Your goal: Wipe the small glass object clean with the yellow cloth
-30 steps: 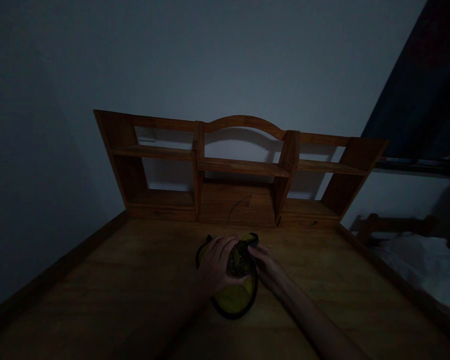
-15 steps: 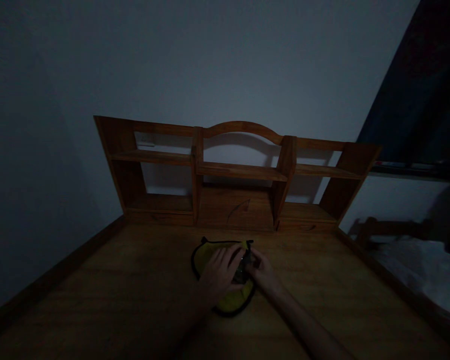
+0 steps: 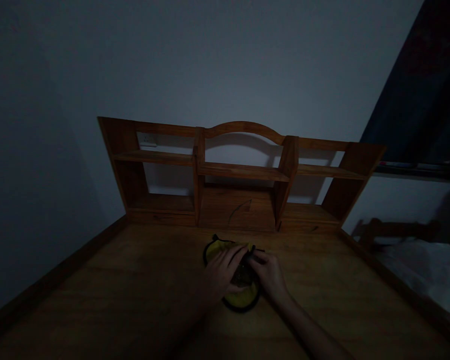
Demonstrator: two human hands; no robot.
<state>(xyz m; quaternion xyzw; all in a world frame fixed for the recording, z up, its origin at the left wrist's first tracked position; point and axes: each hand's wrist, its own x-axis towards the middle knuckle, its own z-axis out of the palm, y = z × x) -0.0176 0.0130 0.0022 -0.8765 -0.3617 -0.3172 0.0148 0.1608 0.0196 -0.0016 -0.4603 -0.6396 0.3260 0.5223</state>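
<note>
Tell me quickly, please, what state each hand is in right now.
Left hand: curled around a dark object over the yellow, black-edged item.
Right hand: bent in beside that dark object; too dark to tell whether it grips anything.

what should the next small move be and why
Perhaps the right hand should gently draw the black edge outward: its fingers are bunched there, and the left hand, curved around the dark object over the yellow cloth, seems able to steady it.

Wdn shelf unit (image 3: 243, 171) w/ arched ctr, wall socket (image 3: 147, 140) behind, dk curtain (image 3: 416, 85) upper R
</note>
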